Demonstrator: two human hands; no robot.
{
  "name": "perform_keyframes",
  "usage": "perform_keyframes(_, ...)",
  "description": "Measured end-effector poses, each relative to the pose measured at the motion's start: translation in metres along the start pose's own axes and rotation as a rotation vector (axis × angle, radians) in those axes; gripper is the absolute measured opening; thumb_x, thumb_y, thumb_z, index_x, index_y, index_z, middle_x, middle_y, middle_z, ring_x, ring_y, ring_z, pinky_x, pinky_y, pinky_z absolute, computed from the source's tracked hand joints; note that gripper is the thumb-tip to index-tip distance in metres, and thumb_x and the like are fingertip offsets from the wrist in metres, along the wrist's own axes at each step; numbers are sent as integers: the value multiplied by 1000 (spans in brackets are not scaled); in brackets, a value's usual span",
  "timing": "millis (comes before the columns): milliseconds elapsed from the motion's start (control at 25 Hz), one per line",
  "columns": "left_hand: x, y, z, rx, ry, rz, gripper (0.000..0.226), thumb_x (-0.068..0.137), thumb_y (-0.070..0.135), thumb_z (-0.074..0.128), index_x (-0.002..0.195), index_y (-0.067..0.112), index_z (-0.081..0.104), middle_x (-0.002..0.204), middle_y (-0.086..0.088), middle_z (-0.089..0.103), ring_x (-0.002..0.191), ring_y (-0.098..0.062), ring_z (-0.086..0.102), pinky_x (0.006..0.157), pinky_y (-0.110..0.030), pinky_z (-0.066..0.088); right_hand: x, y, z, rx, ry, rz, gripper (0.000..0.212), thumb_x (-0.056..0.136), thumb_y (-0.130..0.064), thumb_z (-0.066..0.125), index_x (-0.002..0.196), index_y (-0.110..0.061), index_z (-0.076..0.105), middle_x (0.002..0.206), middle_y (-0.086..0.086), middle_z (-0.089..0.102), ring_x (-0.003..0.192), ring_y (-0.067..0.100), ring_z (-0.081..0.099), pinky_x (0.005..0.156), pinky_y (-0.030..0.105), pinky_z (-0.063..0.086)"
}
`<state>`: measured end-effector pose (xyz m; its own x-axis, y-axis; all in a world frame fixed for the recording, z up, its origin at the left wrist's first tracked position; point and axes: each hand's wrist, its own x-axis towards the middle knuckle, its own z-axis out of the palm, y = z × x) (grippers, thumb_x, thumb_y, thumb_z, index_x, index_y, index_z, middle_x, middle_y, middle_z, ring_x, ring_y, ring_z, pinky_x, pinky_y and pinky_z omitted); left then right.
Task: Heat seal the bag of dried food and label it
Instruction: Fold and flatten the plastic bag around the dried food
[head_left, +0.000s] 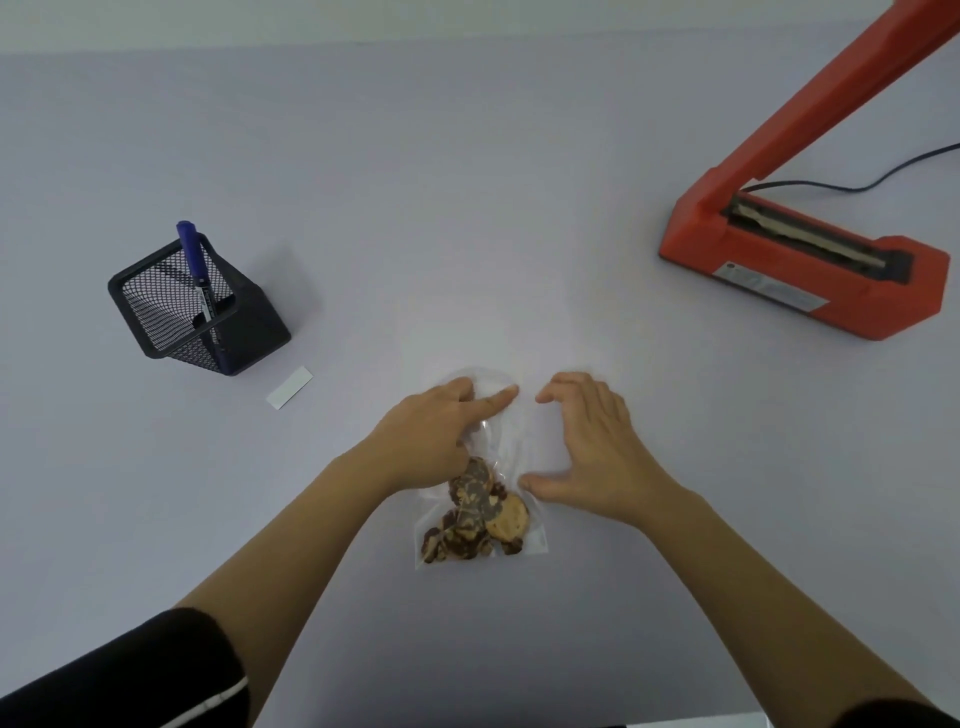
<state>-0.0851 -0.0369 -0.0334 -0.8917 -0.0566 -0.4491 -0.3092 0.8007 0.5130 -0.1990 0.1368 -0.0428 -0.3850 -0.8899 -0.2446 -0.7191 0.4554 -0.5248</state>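
Left hand on bag (index outstretched)

Small packing station, desk-style. Plain pale surface. At my 2 o'clock, an orange heat sealer with its arm raised and cord trailing. At 10 o'clock, a mesh pen holder with a marker and a blank label beside it.

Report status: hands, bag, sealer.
Status: left hand pressing bag top, right hand at its edge; bag flat on table; sealer arm raised, nothing between.
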Motion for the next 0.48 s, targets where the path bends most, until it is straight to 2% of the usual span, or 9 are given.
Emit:
perform_keyframes(80,-7,-8,0,-173,123,37,50,87,7,51,133,25,48,85,10,42,73,-9,46,66,-17,38,1,-3,-1,24,-32,-72,54,67,-37,70,109,-26,38,111,-9,41,101,6,34,87,24,24)
perform_keyframes(120,-12,-12,3,-170,194,69,35,87,8,55,119,19,61,85,9,49,74,-11,50,69,-20,43,2,-5,-1,31,-68,-123,42,71,-32,69,106,-25,46,108,-10,47,100,6,38,87,25,28)
perform_keyframes(160,-17,-16,7,-113,252,98,21,86,9,58,104,15,68,84,4,56,75,-15,54,69,-27,48,2,-7,0,31,-107,-176,31,75,-28,66,104,-24,54,106,-9,53,99,8,43,87,25,33)
perform_keyframes(240,-21,-20,18,-10,318,122,12,84,15,59,89,11,70,84,-3,63,77,-21,57,69,-32,51,3,-9,3,36,-134,-246,23,81,-18,60,104,-19,63,108,-5,60,100,12,52,89,25,41)
perform_keyframes(360,-20,-20,21,-35,362,81,12,82,11,64,92,9,71,91,-7,65,82,-25,59,78,-18,40,15,-16,2,58,-83,-189,23,91,-10,52,110,-13,65,112,1,61,100,16,57,86,23,44)
perform_keyframes(400,-20,-20,19,-30,376,65,15,81,7,66,95,7,70,95,-10,65,84,-27,59,81,-17,39,21,-20,0,44,-68,-163,22,93,-11,52,110,-13,65,111,2,61,98,17,58,84,24,46)
perform_keyframes(480,-19,-22,16,-2,386,35,23,80,2,67,102,6,69,101,-13,64,88,-31,59,82,-26,42,32,-26,-2,-7,-55,-145,20,93,-12,53,109,-13,64,110,3,60,99,20,55,85,28,46)
